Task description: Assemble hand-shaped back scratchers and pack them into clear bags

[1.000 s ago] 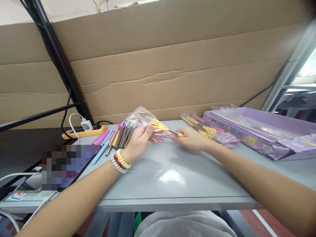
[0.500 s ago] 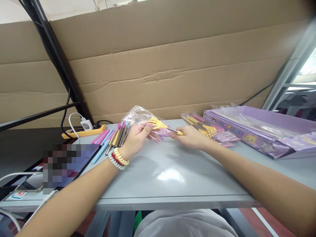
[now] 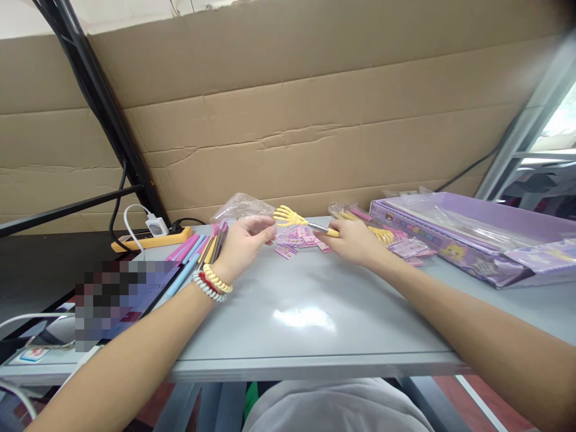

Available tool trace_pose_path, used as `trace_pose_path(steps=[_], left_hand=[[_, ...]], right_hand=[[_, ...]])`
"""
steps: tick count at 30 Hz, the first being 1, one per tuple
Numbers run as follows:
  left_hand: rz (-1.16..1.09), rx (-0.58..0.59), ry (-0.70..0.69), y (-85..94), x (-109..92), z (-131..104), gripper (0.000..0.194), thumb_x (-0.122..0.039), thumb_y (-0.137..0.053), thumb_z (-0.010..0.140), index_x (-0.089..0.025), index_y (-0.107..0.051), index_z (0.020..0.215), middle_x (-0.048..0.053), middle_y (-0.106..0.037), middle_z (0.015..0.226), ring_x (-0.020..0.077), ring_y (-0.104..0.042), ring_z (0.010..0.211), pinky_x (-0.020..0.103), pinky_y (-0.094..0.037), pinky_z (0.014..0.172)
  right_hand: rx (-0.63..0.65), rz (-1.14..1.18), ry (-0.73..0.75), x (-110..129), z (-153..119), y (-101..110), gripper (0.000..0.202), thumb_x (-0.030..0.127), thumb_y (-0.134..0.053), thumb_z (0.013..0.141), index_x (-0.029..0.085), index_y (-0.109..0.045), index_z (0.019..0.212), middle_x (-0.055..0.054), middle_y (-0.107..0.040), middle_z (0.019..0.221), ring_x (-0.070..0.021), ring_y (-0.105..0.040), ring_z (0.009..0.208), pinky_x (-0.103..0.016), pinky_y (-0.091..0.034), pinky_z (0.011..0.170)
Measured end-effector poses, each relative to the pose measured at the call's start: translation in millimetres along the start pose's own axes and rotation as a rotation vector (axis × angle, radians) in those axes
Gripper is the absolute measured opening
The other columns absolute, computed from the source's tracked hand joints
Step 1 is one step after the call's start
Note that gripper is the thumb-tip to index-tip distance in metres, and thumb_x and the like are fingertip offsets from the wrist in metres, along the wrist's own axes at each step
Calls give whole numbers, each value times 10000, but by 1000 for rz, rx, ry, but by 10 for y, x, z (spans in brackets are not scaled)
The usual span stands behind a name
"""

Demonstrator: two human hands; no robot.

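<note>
My right hand (image 3: 355, 241) is closed around the yellow handle of a back scratcher (image 3: 290, 216). Its yellow, hand-shaped head points left, joined to the handle by a short metal rod. Just left of that head is my left hand (image 3: 245, 243), with curved fingers and the thumb apart; nothing shows in its grasp. Below the scratcher, small pink and purple cards (image 3: 300, 236) lie scattered on the grey table (image 3: 315, 336). Behind my left hand rests a clear plastic bag (image 3: 243, 207). More scratchers (image 3: 382, 235), bagged with cards, lie beyond my right hand.
Pink, blue, yellow and brown stick-like handles (image 3: 189, 264) lie left of my left hand. A yellow power strip (image 3: 150, 240) with a white charger and a partly blurred tablet (image 3: 135, 300) are further left. On the right stands a purple display box (image 3: 450, 246); cardboard (image 3: 292, 120) rises behind.
My left hand has come off the scratcher's head and shifted slightly left. My right hand still holds the scratcher, now a little further right. More of the scattered cards shows.
</note>
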State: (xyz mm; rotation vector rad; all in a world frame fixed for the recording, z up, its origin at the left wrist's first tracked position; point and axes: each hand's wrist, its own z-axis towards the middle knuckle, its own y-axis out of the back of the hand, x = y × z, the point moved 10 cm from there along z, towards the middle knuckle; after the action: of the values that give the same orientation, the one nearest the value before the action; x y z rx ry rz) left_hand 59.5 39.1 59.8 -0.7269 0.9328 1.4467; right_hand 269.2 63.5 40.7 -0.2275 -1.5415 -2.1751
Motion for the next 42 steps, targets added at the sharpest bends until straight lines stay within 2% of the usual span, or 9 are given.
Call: trace_pose_path(steps=[5,11,15,21,25,28,31,36,42], left_hand=[[-117,40,95,-24,140,22,368,-291,-765,621,-144,-594,913,-36,-607,611,107,-594,556,265,-512,589],[-22,413,264,-538,256,-217,300,-276,-753,640,-139,-601,860,-15,-624,595,109,-596,555,249,-494,571],[7,571,279,-748,243,-347,238,-273,-726,669,-133,-601,815,-18,-608,583,87,-557,536,244,-480,575],[98,542,264,-695,299,-310,277,-373,-675,715,-140,-546,789,-9,-584,624,91,-545,552,251,-460,560],[401,293,61,-481,194,-205,397,-436,-670,699,-168,-456,900,2,-585,710,121,-552,601,259,-440,541],[616,64,-166,-321,-44,-200,488,-459,-683,675,-179,-396,954,16,-565,817,116,-535,620,265,-434,556],[797,-53,-411,-301,-294,-268,432,-422,-673,694,-177,-416,940,40,-533,880,132,-525,694,276,-441,599],[1009,101,-735,-578,-440,-408,158,-314,-543,814,-162,-560,851,58,-516,855,153,-501,763,286,-440,667],[1138,228,-853,-766,-411,-501,203,-227,-445,857,-157,-595,740,47,-566,751,145,-493,688,282,-399,634]], right_hand=[[83,297,24,14,0,-97,507,651,-484,757,195,-396,554,30,-415,497,-96,-365,469,-249,-235,478],[388,829,155,372,-179,-394,536,699,-394,788,179,-486,694,59,-372,500,-67,-287,409,-235,-218,417],[496,816,239,567,-305,-478,429,591,-538,773,178,-471,676,70,-362,501,-63,-304,435,-228,-225,434],[457,749,262,556,-287,-484,369,487,-591,756,183,-435,619,72,-364,499,-62,-297,454,-225,-219,453],[456,781,212,494,-266,-509,376,490,-561,784,184,-429,610,63,-394,494,-59,-298,435,-222,-209,438],[447,797,185,464,-253,-509,394,497,-554,793,184,-417,596,64,-385,488,-57,-296,429,-222,-213,431],[461,847,170,462,-249,-524,397,512,-566,779,185,-422,607,71,-368,488,-55,-284,426,-221,-203,424],[497,862,143,438,-249,-595,412,528,-593,750,194,-398,611,74,-379,482,-55,-283,416,-224,-194,417],[543,832,134,437,-262,-647,416,530,-586,757,200,-373,620,85,-362,470,-53,-278,405,-224,-187,406]])
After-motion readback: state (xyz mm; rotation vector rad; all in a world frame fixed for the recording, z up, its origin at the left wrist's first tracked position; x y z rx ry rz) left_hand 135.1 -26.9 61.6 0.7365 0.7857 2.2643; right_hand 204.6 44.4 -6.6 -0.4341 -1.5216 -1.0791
